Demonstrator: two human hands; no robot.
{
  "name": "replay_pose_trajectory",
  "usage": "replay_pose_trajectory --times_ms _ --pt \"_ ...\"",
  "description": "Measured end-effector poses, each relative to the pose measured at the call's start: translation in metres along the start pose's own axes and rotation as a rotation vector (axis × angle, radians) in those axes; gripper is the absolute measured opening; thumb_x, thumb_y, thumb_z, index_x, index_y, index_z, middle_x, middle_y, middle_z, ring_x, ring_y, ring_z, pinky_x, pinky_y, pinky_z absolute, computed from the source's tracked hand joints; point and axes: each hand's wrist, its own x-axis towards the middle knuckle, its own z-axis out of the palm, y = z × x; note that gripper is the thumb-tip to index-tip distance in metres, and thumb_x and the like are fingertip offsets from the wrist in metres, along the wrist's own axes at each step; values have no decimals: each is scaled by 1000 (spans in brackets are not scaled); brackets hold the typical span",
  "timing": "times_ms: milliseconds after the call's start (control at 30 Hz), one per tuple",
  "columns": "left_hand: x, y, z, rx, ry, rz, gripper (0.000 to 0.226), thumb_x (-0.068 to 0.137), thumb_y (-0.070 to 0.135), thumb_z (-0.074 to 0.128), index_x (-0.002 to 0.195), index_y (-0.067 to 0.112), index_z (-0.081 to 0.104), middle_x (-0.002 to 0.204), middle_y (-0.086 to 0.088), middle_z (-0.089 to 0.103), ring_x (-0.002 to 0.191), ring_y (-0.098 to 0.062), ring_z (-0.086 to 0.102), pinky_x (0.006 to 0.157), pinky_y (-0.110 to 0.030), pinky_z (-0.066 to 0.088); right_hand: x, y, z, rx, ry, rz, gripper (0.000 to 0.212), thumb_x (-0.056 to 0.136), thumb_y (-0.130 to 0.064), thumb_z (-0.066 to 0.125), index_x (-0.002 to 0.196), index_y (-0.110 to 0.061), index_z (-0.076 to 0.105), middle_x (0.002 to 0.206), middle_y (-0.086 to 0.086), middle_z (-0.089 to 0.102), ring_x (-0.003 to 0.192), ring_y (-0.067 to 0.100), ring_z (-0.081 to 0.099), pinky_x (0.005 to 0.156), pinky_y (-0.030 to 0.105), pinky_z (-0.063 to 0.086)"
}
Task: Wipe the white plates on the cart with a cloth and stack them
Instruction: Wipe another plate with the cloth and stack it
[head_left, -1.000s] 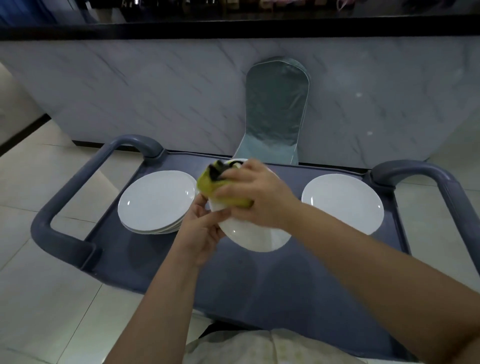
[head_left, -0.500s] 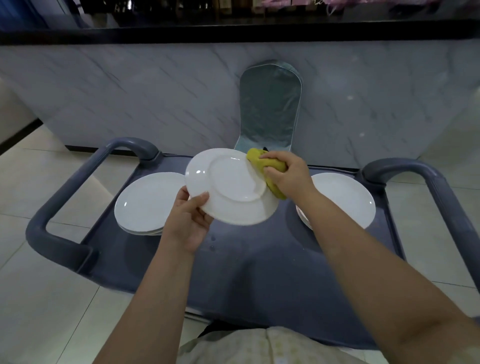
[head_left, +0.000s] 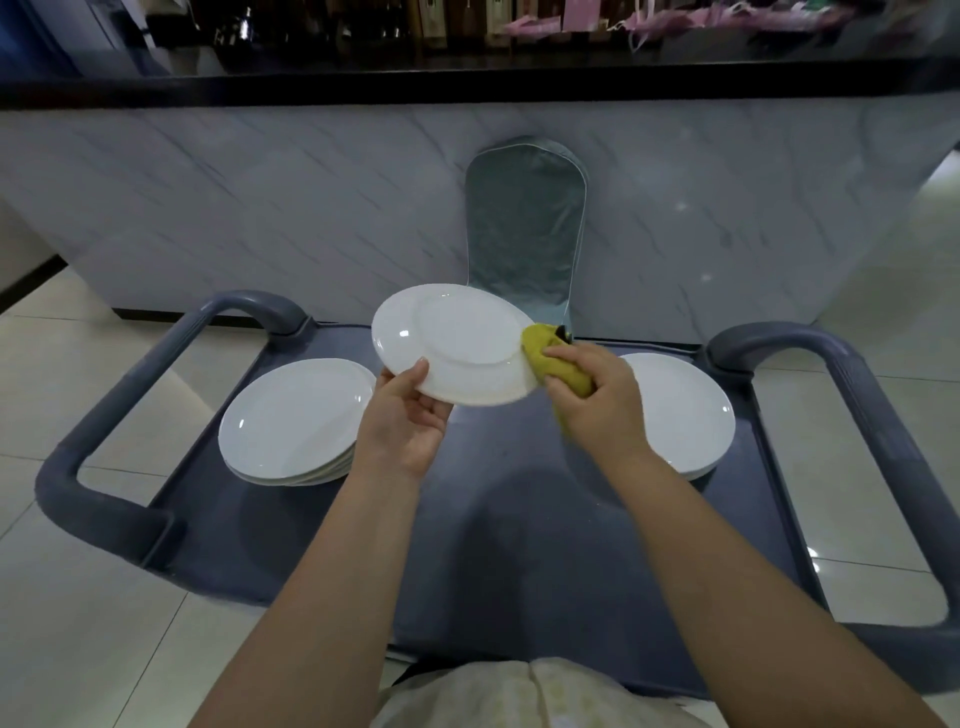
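My left hand (head_left: 404, 426) grips the near rim of a white plate (head_left: 451, 343), held tilted above the cart with its underside toward me. My right hand (head_left: 597, 402) grips a yellow cloth (head_left: 553, 356) and presses it against the plate's right edge. A stack of several white plates (head_left: 291, 421) lies on the left of the blue-grey cart tray (head_left: 493, 519). Another white plate pile (head_left: 685, 410) sits on the right, partly hidden behind my right hand.
The cart has looped grey handles on the left (head_left: 104, 452) and right (head_left: 872, 431). A grey chair back (head_left: 524, 223) stands just beyond the cart against a marble-look counter wall (head_left: 260, 197). Pale floor tiles lie on both sides.
The plate was turned from face-up to underside-up and lifted higher. My right hand moved the cloth from the plate's top across to its right edge.
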Motion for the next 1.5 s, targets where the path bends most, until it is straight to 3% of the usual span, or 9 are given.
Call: replay_pose_trajectory --times_ms 200,367,567,733,800,933,1067,1267,1500 --pt "-2 -11 4 115 -9 -47 19 93 -1 50 103 14 57 99 -13 69 78 -21 70 64 -31 60 -32 -30 25 -128 -132 -562 27 75 -16 66 101 -18 76 116 0 67 89 27 52 90 25 40" --pt "-7 -5 0 -40 -31 -48 26 92 -6 49 101 14 61 93 -6 75 81 -17 73 62 -27 59 -18 5 0 -64 87 -142 36 73 -30 59 106 -23 73 122 -5 61 99 22 53 95 39 43" --pt "-5 -12 -4 114 -69 -83 29 90 0 51 114 15 60 112 -12 69 94 -24 70 80 -38 59 -46 -14 22 -157 -86 -609 29 76 -13 68 103 -21 74 121 -2 65 95 28 52 96 25 38" --pt "-14 6 -19 371 -254 -78 38 77 -7 62 108 15 59 98 -6 72 83 -18 71 63 -29 59 -15 24 -30 100 65 70 30 76 -18 63 96 -38 70 111 -16 62 100 -6 54 97 25 43" --pt "-17 8 -20 544 -360 -97 41 72 -8 64 106 13 55 93 -8 71 80 -21 69 62 -30 58 13 23 -38 140 40 217 29 82 -11 66 96 -35 70 108 -12 64 100 -2 57 97 29 45" --pt "-12 -3 -9 758 -443 -108 39 68 -3 66 102 11 51 86 -10 71 76 -22 68 58 -31 57 33 -21 -12 29 -46 -46 27 79 -25 64 104 -28 72 116 -10 63 106 9 55 98 24 41" --pt "7 11 -7 589 -356 -92 40 67 -9 64 98 14 53 80 -8 71 66 -20 68 53 -29 56 -22 -31 15 -35 -147 -405 30 76 -21 63 105 -24 72 125 -7 59 104 21 52 98 29 39" --pt "30 20 -8 648 -384 -160 38 73 -11 63 100 14 51 82 -3 72 69 -17 69 52 -28 55 2 14 5 -115 80 68 36 71 -33 56 102 -26 74 119 -10 61 102 17 56 97 31 40" --pt "66 16 2 594 -412 -240 33 70 5 64 99 17 55 83 -5 71 68 -19 66 55 -29 53 -21 -16 23 -180 17 -176 28 73 -24 64 98 -18 76 119 -11 58 101 18 51 96 26 41"
